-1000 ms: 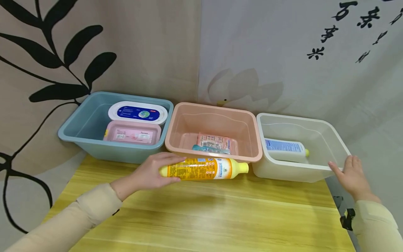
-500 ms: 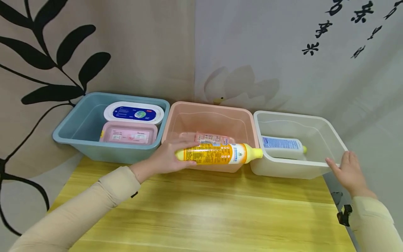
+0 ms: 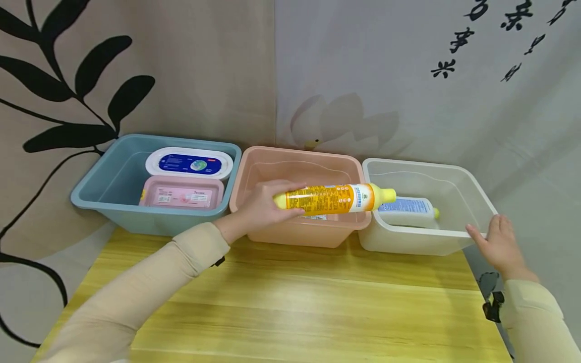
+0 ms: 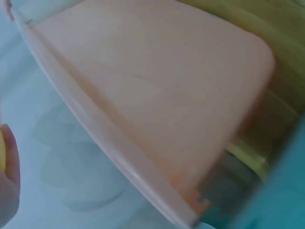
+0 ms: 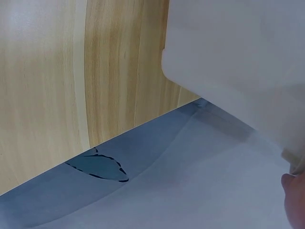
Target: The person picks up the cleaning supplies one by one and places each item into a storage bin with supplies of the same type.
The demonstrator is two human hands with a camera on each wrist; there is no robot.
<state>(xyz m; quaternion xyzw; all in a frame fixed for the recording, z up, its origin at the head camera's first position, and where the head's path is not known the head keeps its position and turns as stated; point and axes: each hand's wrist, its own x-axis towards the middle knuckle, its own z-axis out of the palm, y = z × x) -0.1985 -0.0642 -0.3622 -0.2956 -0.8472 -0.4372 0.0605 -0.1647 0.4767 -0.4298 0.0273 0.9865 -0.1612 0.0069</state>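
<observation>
My left hand grips a yellow bottle by its base end. The bottle lies nearly level above the pink bin, its cap pointing right and overlapping the left rim of the white bin. In the left wrist view, only part of the hand and a sliver of yellow show at the left edge. My right hand holds the white bin's front right corner, thumb over the front rim and fingers at the right side. A white bottle with a blue label lies inside that bin.
A blue bin on the left holds a white oval pack and a pink pack. Items in the pink bin are mostly hidden behind the bottle. The bins stand in a row on a wooden table, against a printed curtain.
My left hand has carried the yellow bottle up and to the right, from before the pink bin to above it. The right hand stays at the white bin's corner.
</observation>
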